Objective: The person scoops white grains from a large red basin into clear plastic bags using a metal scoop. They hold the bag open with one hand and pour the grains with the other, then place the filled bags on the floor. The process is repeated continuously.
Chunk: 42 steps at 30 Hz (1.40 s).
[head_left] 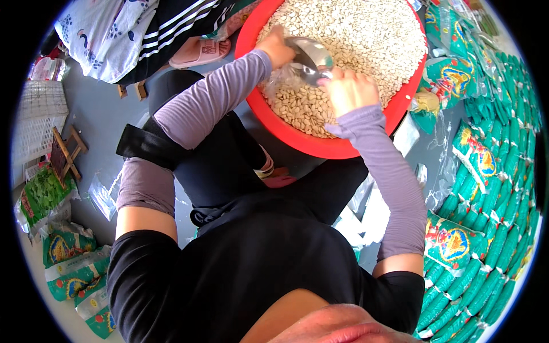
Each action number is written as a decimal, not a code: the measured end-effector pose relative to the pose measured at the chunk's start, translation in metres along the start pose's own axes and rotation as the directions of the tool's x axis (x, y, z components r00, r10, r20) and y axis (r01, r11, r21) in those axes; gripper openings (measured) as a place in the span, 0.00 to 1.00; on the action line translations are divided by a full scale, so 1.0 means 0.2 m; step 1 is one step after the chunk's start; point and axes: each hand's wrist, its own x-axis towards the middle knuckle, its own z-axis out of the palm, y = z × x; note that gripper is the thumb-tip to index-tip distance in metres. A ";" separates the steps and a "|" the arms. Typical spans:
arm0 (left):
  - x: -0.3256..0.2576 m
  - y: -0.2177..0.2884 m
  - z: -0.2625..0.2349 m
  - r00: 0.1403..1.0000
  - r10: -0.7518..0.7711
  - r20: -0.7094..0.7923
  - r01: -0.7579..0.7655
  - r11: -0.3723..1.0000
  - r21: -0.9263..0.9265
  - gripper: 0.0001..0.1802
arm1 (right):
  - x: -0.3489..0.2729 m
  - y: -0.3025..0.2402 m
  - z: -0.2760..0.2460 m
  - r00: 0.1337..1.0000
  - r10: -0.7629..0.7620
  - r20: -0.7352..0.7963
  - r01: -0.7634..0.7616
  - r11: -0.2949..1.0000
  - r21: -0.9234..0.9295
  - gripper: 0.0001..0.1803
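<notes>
A large red basin (pixel 329 150) full of pale, flat seeds (pixel 366 40), which look like pumpkin seeds, stands in front of me. Over its near left part, my right hand (pixel 351 91) grips a shiny metal scoop (pixel 311 55) by its near end. My left hand (pixel 277 49) is closed at the scoop's far left side. From its fingers hangs a clear plastic bag (pixel 278 82), thin and partly blurred. The scoop's metal end lies against the bag's mouth; whether seeds are inside the bag is hard to make out.
Green filled packets (pixel 486 228) lie stacked in rows along the right. More green packets (pixel 71 257) lie at the lower left, near a small wooden stool (pixel 67 153) and a white basket (pixel 43 117). Another person's striped trouser leg (pixel 177 28) and pink slipper (pixel 203 52) are at the upper left.
</notes>
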 end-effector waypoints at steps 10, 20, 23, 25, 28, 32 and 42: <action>-0.01 0.01 -0.02 0.998 0.033 -0.046 -0.033 0.999 0.007 0.35 | -0.05 0.35 0.48 0.753 0.477 0.452 -0.602 0.223 0.767 0.19; 0.00 -0.03 -0.05 0.990 0.136 0.048 -0.134 0.990 -0.034 0.40 | 0.38 0.05 0.92 0.694 0.449 0.563 -0.377 -0.439 0.815 0.17; 0.01 -0.04 -0.03 0.980 0.195 0.037 -0.192 0.980 -0.058 0.40 | 0.33 0.09 0.89 0.713 0.468 0.522 -0.288 -0.482 0.827 0.14; 0.02 -0.06 -0.04 0.956 0.290 -0.040 -0.292 0.935 -0.201 0.40 | 0.27 0.13 0.79 0.723 0.523 0.452 -0.222 -0.443 0.869 0.13; 0.04 -0.11 -0.07 0.902 0.419 -0.108 -0.432 0.868 -0.243 0.39 | 0.16 0.20 0.53 0.714 0.574 0.401 -0.099 -0.485 0.869 0.13; -0.05 -0.03 -0.09 0.906 0.418 0.067 -0.422 0.903 0.076 0.40 | 0.02 0.31 0.47 0.739 0.622 0.261 0.038 -0.424 0.905 0.13; -0.17 0.02 0.06 0.876 0.393 0.280 -0.483 0.726 0.491 0.42 | -0.42 0.90 0.76 0.402 0.535 0.743 -0.916 0.227 0.332 0.37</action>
